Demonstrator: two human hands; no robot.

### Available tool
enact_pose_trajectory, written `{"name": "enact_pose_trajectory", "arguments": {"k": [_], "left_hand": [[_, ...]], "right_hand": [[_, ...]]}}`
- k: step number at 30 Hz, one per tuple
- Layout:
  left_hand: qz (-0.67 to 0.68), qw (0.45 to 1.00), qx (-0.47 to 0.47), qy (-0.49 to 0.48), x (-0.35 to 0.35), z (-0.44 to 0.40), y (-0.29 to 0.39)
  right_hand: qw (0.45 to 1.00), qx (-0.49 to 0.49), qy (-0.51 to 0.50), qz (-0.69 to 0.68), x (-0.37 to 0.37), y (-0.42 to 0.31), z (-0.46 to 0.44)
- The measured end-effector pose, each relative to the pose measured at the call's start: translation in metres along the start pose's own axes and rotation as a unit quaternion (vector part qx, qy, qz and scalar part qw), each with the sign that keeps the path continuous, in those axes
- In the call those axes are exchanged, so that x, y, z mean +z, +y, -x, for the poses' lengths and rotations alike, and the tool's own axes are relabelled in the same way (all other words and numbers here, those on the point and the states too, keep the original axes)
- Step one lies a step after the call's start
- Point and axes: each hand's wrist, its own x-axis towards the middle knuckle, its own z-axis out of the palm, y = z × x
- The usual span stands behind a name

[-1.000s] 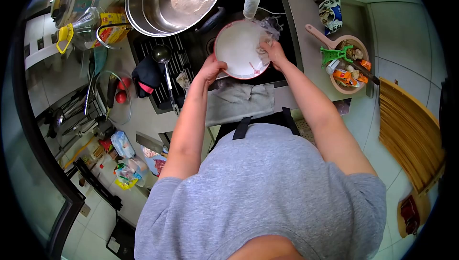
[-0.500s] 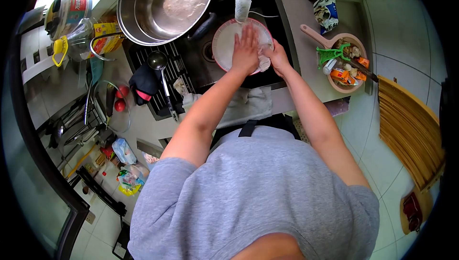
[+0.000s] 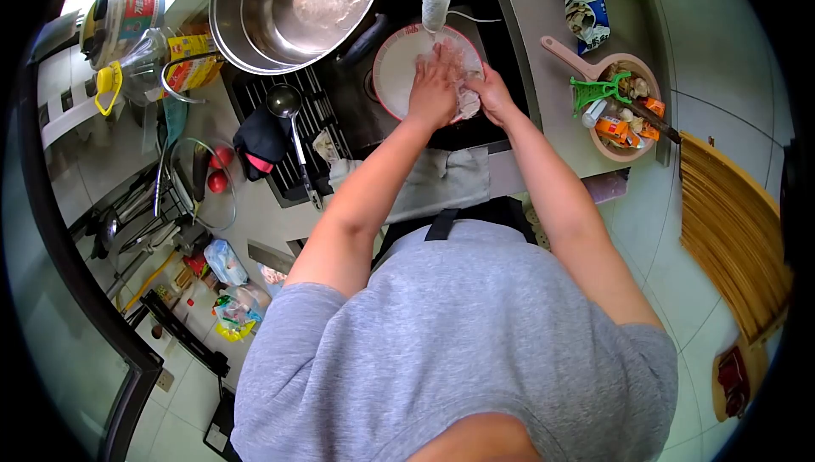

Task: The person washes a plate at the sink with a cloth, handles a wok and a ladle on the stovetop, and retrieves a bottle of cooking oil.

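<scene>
A white plate with a red rim (image 3: pixel 392 80) is held over the dark sink (image 3: pixel 501 54), under the faucet (image 3: pixel 435 3), whose tip has a pale wrap. My left hand (image 3: pixel 434 91) lies flat on the plate's face with its fingers spread. At the plate's right edge, my right hand (image 3: pixel 492 95) grips the rim, beside a crumpled whitish cloth (image 3: pixel 468 104). The water and the left fingertips are blurred.
A large steel pot (image 3: pixel 255 29) stands at the upper left. A ladle (image 3: pixel 295 126) lies on the rack left of the sink. On the right is a pink strainer of scraps (image 3: pixel 577 59). A grey towel (image 3: pixel 437 186) lies at the front edge.
My left hand has left the plate's left rim and moved onto its face. My right hand stays at the right edge. The view has shifted slightly.
</scene>
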Motion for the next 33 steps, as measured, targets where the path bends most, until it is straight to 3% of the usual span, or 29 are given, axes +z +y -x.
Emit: {"name": "enact_pose_trajectory", "arguments": {"k": [2, 5, 7, 8, 11, 14, 16, 17, 18, 19, 20, 21, 22, 23, 25, 26, 27, 29, 30, 31, 33], "left_hand": [[-0.001, 0.987, 0.08, -0.136, -0.024, 0.014, 0.007], [0.027, 0.983, 0.116, -0.137, -0.06, 0.056, 0.002], [0.002, 0.985, 0.131, -0.111, -0.066, 0.073, -0.013], [-0.094, 0.98, 0.164, -0.058, -0.06, 0.072, -0.019], [-0.105, 0.982, 0.157, -0.013, -0.051, 0.065, -0.022], [-0.049, 0.986, 0.158, -0.018, -0.039, 0.06, -0.03], [-0.014, 0.989, 0.149, -0.012, -0.036, 0.06, -0.028], [0.084, 0.991, 0.104, 0.015, -0.037, 0.057, -0.024], [0.18, 0.981, 0.058, 0.043, -0.038, 0.054, -0.019], [0.18, 0.981, 0.057, 0.044, -0.036, 0.052, -0.016], [0.265, 0.961, -0.074, -0.021, -0.035, 0.049, -0.013], [0.344, 0.913, -0.203, -0.085, -0.034, 0.048, -0.011], [0.488, 0.838, -0.241, -0.049, -0.041, 0.042, -0.008], [0.488, 0.837, -0.241, -0.05, -0.039, 0.039, -0.011], [0.618, 0.725, -0.303, -0.001, -0.036, 0.03, -0.02], [0.651, 0.695, -0.306, 0.0, -0.037, 0.026, -0.022], [0.651, 0.695, -0.306, -0.001, -0.038, 0.022, -0.024], [0.671, 0.678, -0.299, -0.015, -0.033, 0.012, -0.031], [0.667, 0.682, -0.299, -0.009, -0.029, 0.008, -0.034], [0.668, 0.682, -0.299, -0.01, -0.028, 0.006, -0.036], [0.678, 0.671, -0.301, 0.011, -0.031, 0.001, -0.037]], "right_hand": [[1.0, 0.008, -0.001, 0.022, -0.006, -0.012, 0.007], [0.999, 0.009, 0.012, 0.052, -0.018, -0.016, 0.008], [0.998, 0.027, 0.024, 0.059, -0.019, -0.021, 0.009], [0.998, 0.035, 0.001, 0.053, -0.018, -0.02, 0.008], [0.993, 0.05, -0.04, 0.1, -0.01, -0.022, -0.003], [0.974, -0.01, -0.075, 0.216, -0.011, -0.028, -0.024], [0.958, -0.064, -0.04, 0.278, -0.007, -0.024, -0.037], [0.933, -0.119, -0.006, 0.339, -0.005, -0.025, -0.042], [0.892, -0.082, 0.007, 0.444, -0.008, -0.033, -0.048], [0.892, -0.083, 0.006, 0.444, -0.007, -0.032, -0.05], [0.913, -0.092, 0.083, 0.389, -0.005, -0.029, -0.052], [0.925, -0.101, 0.16, 0.329, -0.003, -0.026, -0.053], [0.939, -0.153, 0.155, 0.265, 0.004, -0.032, -0.047], [0.939, -0.152, 0.156, 0.265, 0.007, -0.037, -0.047], [0.934, -0.231, 0.125, 0.243, 0.013, -0.041, -0.045], [0.925, -0.252, 0.096, 0.267, 0.022, -0.048, -0.042], [0.945, -0.229, 0.063, 0.223, 0.026, -0.04, -0.051], [0.93, -0.238, 0.041, 0.278, 0.051, -0.043, -0.046], [0.865, -0.335, 0.056, 0.37, 0.057, -0.036, -0.052], [0.86, -0.313, 0.039, 0.4, 0.07, -0.04, -0.041], [0.849, -0.373, 0.033, 0.373, 0.088, -0.023, -0.025]]}}
